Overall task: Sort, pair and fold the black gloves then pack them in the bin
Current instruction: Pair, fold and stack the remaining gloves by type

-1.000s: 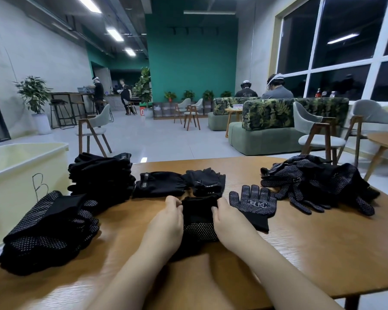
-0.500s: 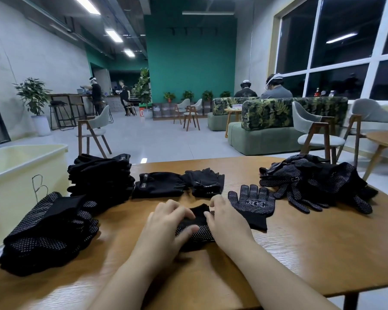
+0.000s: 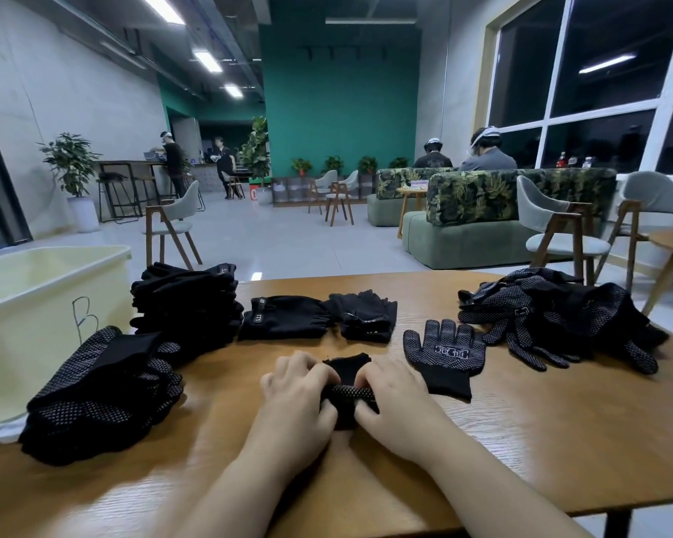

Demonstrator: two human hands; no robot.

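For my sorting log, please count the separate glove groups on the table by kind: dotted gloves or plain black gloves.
Dotted groups: 4: left stack, folded pair in both hands, single flat glove, right heap.
Plain groups: 2: stack, loose gloves.
Total: 6

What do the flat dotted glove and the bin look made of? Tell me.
Flat dotted glove: looks like black knit fabric with small pale grip dots, likely rubbery, and a printed mark on it. Bin: looks like pale yellow, slightly translucent plastic, smooth-walled, with a handwritten B.
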